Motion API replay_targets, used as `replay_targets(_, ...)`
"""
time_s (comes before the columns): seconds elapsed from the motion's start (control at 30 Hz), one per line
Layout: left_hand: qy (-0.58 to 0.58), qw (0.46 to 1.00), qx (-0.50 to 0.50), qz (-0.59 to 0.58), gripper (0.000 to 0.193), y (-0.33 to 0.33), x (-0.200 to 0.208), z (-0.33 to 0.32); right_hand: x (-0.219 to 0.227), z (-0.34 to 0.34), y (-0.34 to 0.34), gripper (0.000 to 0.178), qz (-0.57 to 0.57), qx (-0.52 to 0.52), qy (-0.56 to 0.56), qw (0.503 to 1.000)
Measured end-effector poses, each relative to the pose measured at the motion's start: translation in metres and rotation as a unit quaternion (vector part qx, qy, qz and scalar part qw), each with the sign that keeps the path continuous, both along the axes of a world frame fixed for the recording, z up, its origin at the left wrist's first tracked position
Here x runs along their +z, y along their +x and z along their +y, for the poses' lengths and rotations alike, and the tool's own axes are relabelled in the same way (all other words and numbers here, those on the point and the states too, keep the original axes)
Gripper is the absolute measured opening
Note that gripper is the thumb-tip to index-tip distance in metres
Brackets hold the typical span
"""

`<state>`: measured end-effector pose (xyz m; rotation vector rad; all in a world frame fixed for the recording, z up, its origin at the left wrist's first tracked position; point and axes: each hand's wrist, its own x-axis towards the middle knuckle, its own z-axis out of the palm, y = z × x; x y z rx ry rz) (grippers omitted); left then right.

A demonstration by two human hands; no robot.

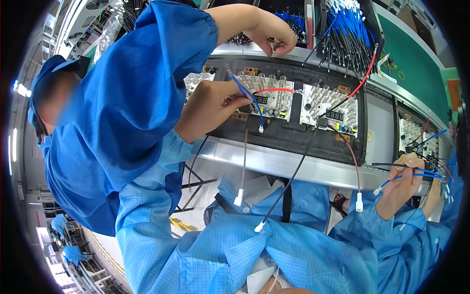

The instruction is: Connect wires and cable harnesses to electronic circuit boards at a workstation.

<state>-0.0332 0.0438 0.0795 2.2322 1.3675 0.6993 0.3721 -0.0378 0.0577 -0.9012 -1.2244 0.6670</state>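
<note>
My left hand (210, 105) is closed, thumb and finger pinched on a blue wire (258, 111) over the left circuit board (269, 100). That white board carries clear tubes, a small display and a red wire (274, 90). Beside it in the same black tray (279, 140) lies the right circuit board (313, 100). Black and brown wires with white connectors (359, 202) hang from the boards over the front rail. My right hand (402, 181) is closed around several blue wires (418, 175), off to the right near the rail. Its fingers partly hide them.
A co-worker in darker blue (132, 112) leans in from the left, a hand (276, 36) reaching above the tray. Bins of blue and black wires (342, 39) stand behind. Another tray with a board (411, 132) lies right along the metal rail (274, 156). Another hand (432, 198) shows far right.
</note>
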Motion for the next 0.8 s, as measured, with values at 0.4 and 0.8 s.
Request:
replay_targets(0.4, 0.02, 0.997, -0.064, -0.027, 0.012, 0.01, -0.008, 0.012, 0.0, 0.012, -0.008, 0.014, -0.021, 0.011, -0.025, 0.999)
replay_targets(0.8, -0.042, 0.999, -0.003, -0.023, 0.011, 0.006, 0.009, 0.001, 0.022, 0.026, -0.013, 0.009, -0.091, 0.011, -0.095, 0.991)
